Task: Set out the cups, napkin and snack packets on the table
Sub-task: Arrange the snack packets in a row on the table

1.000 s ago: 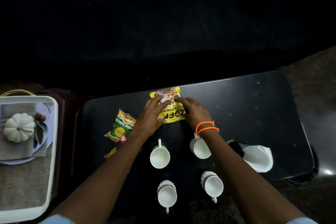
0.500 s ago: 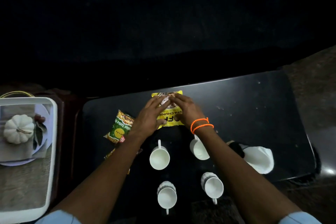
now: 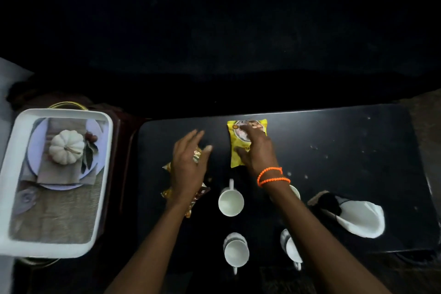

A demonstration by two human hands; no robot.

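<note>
A yellow snack packet [image 3: 234,154] lies flat near the far edge of the black table [image 3: 346,150]. My right hand [image 3: 259,150], with orange bead bands at the wrist, rests flat on it, fingers stretched out. My left hand [image 3: 188,164] hovers open, fingers spread, over other snack packets [image 3: 199,194], whose gold edges show around it. Several white cups stand nearer me: one [image 3: 231,201] in the middle, one [image 3: 236,252] and one [image 3: 291,249] at the front, one [image 3: 295,192] mostly hidden by my right wrist. A white napkin [image 3: 358,219] lies at the right.
A white tray [image 3: 59,113] stands left of the table on a dark stand, holding a plate, folded cloth and a small white pumpkin [image 3: 66,147]. A dark object [image 3: 328,203] lies on the napkin's left end. Beyond the table all is dark.
My left hand has left the yellow packet and moved left over the other packets. The yellow packet has shifted a little farther and now stands lengthwise; my right hand stays on it.
</note>
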